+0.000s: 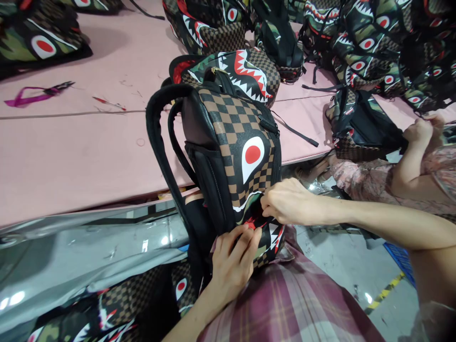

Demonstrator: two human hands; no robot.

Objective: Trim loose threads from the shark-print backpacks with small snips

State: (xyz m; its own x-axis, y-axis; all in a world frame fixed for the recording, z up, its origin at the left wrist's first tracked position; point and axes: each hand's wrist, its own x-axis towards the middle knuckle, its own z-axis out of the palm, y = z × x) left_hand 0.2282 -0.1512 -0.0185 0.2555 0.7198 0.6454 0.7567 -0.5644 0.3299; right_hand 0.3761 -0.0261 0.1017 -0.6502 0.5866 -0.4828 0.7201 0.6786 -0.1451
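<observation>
A brown-and-black checkered backpack (pixel 235 123) with a red-and-white eye print stands tilted between the pink table and my lap. Its black shoulder straps face left. Across its lower front a pocket opening shows red lining. My left hand (pixel 235 254) presses on the lower lip of that opening, fingers bent over the fabric. At the right end of the opening, my right hand (pixel 285 202) is closed in a pinch. What sits between its fingertips is hidden. Just behind stands another backpack (pixel 245 71) with a shark-mouth print.
Purple-handled snips (pixel 39 92) and a small red pointed tool (pixel 109 103) lie on the pink table (pixel 89 161). Similar backpacks (pixel 366 42) are piled at the back right, others (pixel 124 304) below left. At right, a co-worker's hand (pixel 420 130) is by another backpack (pixel 370 123).
</observation>
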